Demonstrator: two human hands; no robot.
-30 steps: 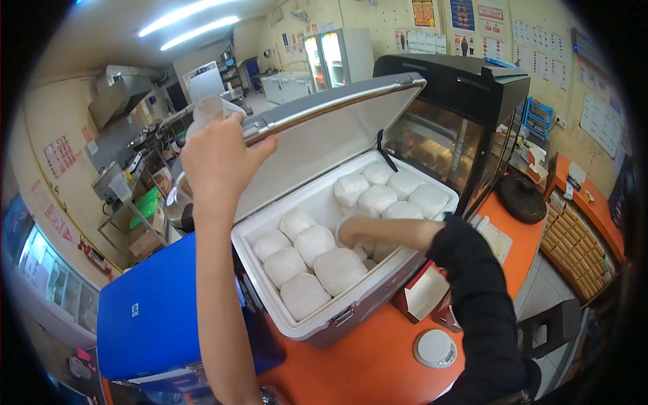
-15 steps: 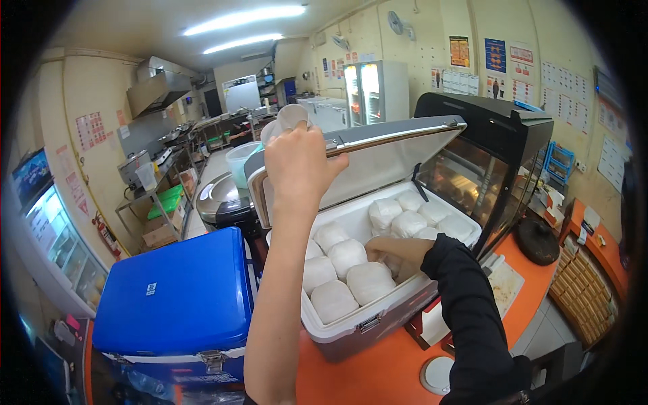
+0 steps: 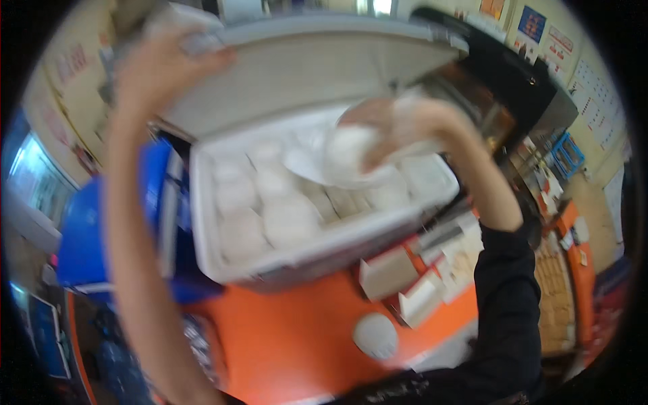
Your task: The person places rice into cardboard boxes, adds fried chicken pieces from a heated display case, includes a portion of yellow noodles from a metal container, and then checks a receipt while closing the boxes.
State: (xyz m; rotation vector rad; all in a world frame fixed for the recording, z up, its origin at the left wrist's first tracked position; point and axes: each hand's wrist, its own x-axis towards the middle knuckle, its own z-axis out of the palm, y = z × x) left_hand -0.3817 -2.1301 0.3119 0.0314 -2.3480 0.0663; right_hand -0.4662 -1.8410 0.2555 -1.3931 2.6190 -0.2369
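Observation:
A white cooler box (image 3: pixel 307 260) stands open on an orange counter (image 3: pixel 290 337), filled with several white round bagged lumps (image 3: pixel 287 216). My left hand (image 3: pixel 158 67) is raised and grips the edge of the open lid (image 3: pixel 304 64), holding it up. My right hand (image 3: pixel 398 125) is above the box, closed on one white lump in clear plastic wrap (image 3: pixel 347 155), lifted clear of the others. The picture is blurred by motion.
A blue cooler (image 3: pixel 94 229) stands to the left of the white box. White cartons (image 3: pixel 405 283) and a white round lid (image 3: pixel 375 335) lie on the counter in front. A black display cabinet (image 3: pixel 499 88) stands at the back right.
My right hand has come up out of the box with one wrapped white lump. The view has swung closer and lower over the box. My left hand still holds the lid.

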